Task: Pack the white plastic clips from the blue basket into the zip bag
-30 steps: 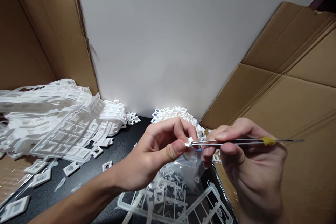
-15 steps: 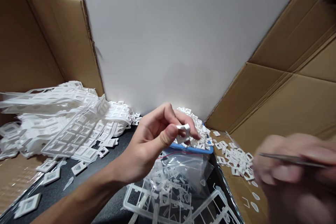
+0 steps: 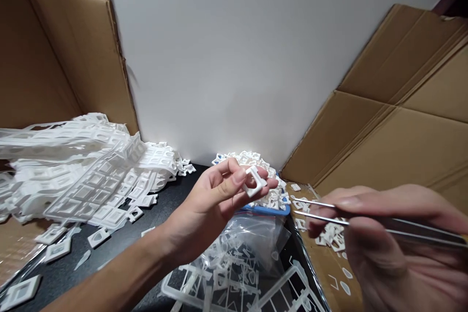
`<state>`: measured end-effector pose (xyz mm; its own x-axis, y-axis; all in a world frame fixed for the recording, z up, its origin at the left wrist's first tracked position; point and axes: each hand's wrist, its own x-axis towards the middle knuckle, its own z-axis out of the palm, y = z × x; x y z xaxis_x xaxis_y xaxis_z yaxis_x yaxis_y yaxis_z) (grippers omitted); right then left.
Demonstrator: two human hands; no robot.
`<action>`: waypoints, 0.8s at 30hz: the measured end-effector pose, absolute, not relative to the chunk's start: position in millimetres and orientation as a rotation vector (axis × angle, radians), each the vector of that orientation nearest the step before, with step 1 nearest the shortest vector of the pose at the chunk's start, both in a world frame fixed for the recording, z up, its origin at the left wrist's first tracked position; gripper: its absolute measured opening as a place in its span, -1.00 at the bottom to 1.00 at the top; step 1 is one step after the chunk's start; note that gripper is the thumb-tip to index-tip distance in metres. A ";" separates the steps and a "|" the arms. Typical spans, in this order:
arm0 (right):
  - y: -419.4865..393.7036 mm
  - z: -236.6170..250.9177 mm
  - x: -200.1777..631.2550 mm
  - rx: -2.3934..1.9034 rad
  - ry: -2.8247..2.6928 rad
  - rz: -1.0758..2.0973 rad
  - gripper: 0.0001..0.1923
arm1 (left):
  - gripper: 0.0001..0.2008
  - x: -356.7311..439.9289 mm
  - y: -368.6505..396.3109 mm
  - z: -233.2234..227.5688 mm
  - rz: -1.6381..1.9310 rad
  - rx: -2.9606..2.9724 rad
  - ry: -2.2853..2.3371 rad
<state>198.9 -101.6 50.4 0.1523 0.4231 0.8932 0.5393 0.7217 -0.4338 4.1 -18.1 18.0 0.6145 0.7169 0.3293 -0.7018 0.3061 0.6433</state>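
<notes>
Head view: what do our two hands hold?

"Our left hand [image 3: 210,201] pinches a small white square plastic frame [image 3: 258,183] between thumb and fingers. We have it raised just on the near side of a blue-rimmed tray [image 3: 274,210] heaped with similar white pieces [image 3: 252,157]."

And on the right?

"Our right hand [image 3: 402,268] has its fingers closed around slim silver metal tweezers [image 3: 320,203]. Their tips stand apart, pointing left towards the frame without touching it."

What else lies about us?

"Far left, we see a pile of translucent white moulded sheets [image 3: 98,180]. Nearer than the tray is a clear plastic bag [image 3: 263,234]; loose white pieces [image 3: 331,236] lie to its right on brown cardboard [image 3: 320,278]."
</notes>
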 end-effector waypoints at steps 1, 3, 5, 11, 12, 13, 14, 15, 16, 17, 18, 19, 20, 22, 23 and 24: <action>-100.9 49.7 194.2 -0.846 -1.453 -0.113 -0.93 | -0.84 4.7 -18.5 17.3 0.927 0.834 0.024; -98.8 47.5 190.8 -0.813 -1.494 -0.114 -0.89 | -0.81 6.2 -19.7 16.2 0.905 0.840 0.027; -96.3 45.7 191.4 -0.758 -1.580 -0.085 -0.90 | -0.77 7.7 -21.1 15.9 0.895 0.858 0.028; -95.4 43.5 190.5 -0.719 -1.473 -0.128 -0.90 | -0.76 7.8 -19.3 18.7 0.963 0.939 0.192; -96.4 43.6 190.9 -0.728 -1.427 -0.153 -0.89 | -0.68 7.1 -17.6 18.6 0.965 0.955 0.217; -97.6 44.1 192.2 -0.769 -1.398 -0.167 -0.88 | -0.63 6.4 -15.9 18.3 0.965 0.974 0.239; -98.7 44.9 194.4 -0.839 -1.405 -0.170 -0.87 | -0.64 5.7 -14.0 17.7 0.968 0.995 0.258; -99.4 46.2 197.5 -0.930 -1.463 -0.164 -0.87 | -0.69 5.0 -12.3 17.1 0.977 1.011 0.275; -99.4 47.7 201.1 -1.014 -1.560 -0.160 -0.87 | -0.75 4.2 -10.7 16.6 0.993 1.027 0.287; -98.7 49.3 204.7 -1.083 -1.677 -0.154 -0.88 | -0.79 3.4 -9.3 16.3 1.012 1.040 0.298; -97.0 50.8 208.0 -1.124 -1.796 -0.149 -0.89 | -0.80 2.5 -8.1 16.3 1.031 1.054 0.307; -94.4 51.7 210.5 -1.141 -1.896 -0.143 -0.86 | -0.81 1.4 -7.0 16.7 1.047 1.071 0.311; -91.1 51.9 212.0 -1.143 -1.966 -0.130 -0.81 | -0.81 0.3 -5.8 17.4 1.059 1.095 0.313; -83.6 49.4 212.2 -1.145 -2.056 -0.071 -0.72 | -0.80 -1.8 -2.9 18.9 1.063 1.167 0.324; -80.2 46.9 211.7 -1.161 -2.093 -0.025 -0.70 | -0.80 -2.7 -1.1 19.1 1.064 1.216 0.336; -77.6 43.9 211.3 -1.190 -2.129 0.027 -0.69 | -0.80 -3.3 0.9 18.5 1.067 1.268 0.350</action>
